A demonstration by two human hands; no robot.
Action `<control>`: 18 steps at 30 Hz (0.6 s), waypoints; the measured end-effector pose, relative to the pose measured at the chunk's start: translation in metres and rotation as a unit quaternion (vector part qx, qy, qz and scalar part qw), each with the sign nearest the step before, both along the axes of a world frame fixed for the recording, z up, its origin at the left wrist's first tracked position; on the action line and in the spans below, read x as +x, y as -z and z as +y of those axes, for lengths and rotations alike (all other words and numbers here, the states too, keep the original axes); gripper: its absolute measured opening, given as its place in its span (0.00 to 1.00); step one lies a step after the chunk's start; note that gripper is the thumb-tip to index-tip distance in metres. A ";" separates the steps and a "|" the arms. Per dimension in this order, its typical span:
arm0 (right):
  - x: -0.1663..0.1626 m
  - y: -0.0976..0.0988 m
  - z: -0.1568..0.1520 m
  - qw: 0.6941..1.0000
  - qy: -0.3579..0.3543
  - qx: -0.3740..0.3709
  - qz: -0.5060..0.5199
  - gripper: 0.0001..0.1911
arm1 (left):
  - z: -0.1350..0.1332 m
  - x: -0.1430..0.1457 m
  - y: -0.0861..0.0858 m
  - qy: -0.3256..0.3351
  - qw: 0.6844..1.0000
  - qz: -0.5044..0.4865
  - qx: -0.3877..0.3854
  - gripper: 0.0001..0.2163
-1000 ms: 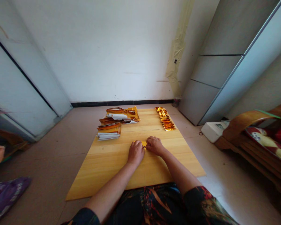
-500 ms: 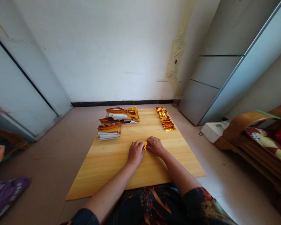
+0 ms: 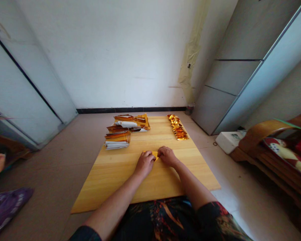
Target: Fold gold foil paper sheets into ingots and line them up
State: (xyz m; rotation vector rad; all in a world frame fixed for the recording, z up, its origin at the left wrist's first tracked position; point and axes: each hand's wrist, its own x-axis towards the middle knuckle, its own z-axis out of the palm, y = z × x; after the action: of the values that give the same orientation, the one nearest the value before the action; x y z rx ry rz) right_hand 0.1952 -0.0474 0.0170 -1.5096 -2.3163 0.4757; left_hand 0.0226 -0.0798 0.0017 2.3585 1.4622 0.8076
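Gripping a small gold piece [image 3: 155, 154] just below the centre of the frame, the left hand [image 3: 144, 164] and right hand [image 3: 167, 156] have their fingers closed on its opposite ends, over the wooden surface [image 3: 102, 180]. The thin-looking piece could crease askew or tear if the hands pull unevenly, and a slack pinch might let one end spring loose. Knuckles hide most of it, so its folds, and whether it touches the surface, cannot be made out. At lower left, the purple bag [image 3: 13, 204] is cut off.
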 end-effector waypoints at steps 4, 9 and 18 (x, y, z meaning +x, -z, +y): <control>-0.003 0.000 -0.001 1.000 0.008 0.002 0.001 0.04 | 0.001 0.000 0.002 0.004 1.000 -0.003 0.007 0.11; -0.010 -0.003 -0.008 0.998 0.053 0.020 -0.006 0.10 | 0.002 0.000 0.003 -0.004 1.000 -0.010 0.007 0.12; -0.010 -0.003 -0.002 0.998 0.060 -0.013 -0.008 0.05 | 0.002 -0.001 0.001 -0.002 1.000 -0.008 0.001 0.11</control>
State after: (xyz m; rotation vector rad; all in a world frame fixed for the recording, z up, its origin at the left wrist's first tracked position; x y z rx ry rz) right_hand 0.1856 -0.0498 0.0203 -1.6593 -2.2233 0.4665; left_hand 0.0217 -0.0773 0.0011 2.3451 1.4608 0.8280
